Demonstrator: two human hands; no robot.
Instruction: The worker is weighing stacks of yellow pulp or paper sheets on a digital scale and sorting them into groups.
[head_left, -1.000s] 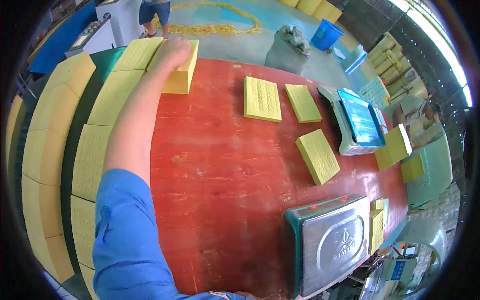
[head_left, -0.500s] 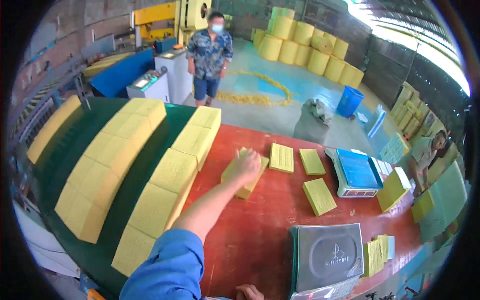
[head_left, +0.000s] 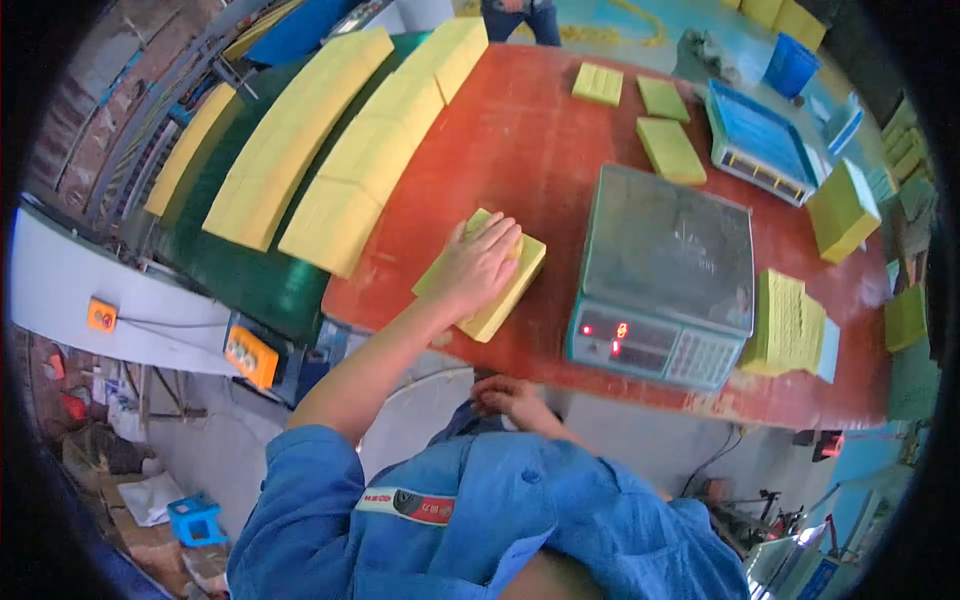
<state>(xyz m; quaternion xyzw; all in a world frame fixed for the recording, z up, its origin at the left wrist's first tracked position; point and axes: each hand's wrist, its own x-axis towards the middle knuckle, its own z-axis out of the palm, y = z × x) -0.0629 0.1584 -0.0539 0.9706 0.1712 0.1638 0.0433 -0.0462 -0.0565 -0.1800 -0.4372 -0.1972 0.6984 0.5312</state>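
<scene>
My left hand (head_left: 474, 268) is closed over a block of stacked yellow paper (head_left: 508, 298) near the front edge of the red table. Its fingers press together across the top, and a piece of yellow paper shows beyond and beneath them. Whether that piece is separate from the block cannot be made out. Just off the table's front edge, close to my body, my right hand (head_left: 512, 398) is held with its fingers curled in; nothing shows in them. To the right of the paper block stands a digital scale (head_left: 668, 255) with a grey plate and lit red digits.
Long rows of yellow paper blocks (head_left: 350, 190) lie on the green surface (head_left: 300, 285) at left. Smaller yellow stacks (head_left: 670, 150) sit at the far right of the red table (head_left: 440, 200), near a blue-tray scale (head_left: 760, 130). An orange button box (head_left: 250, 355) is at lower left.
The view has tilted down toward my body. My left hand and the yellow block are now nearer the table's front edge. More of my right hand shows.
</scene>
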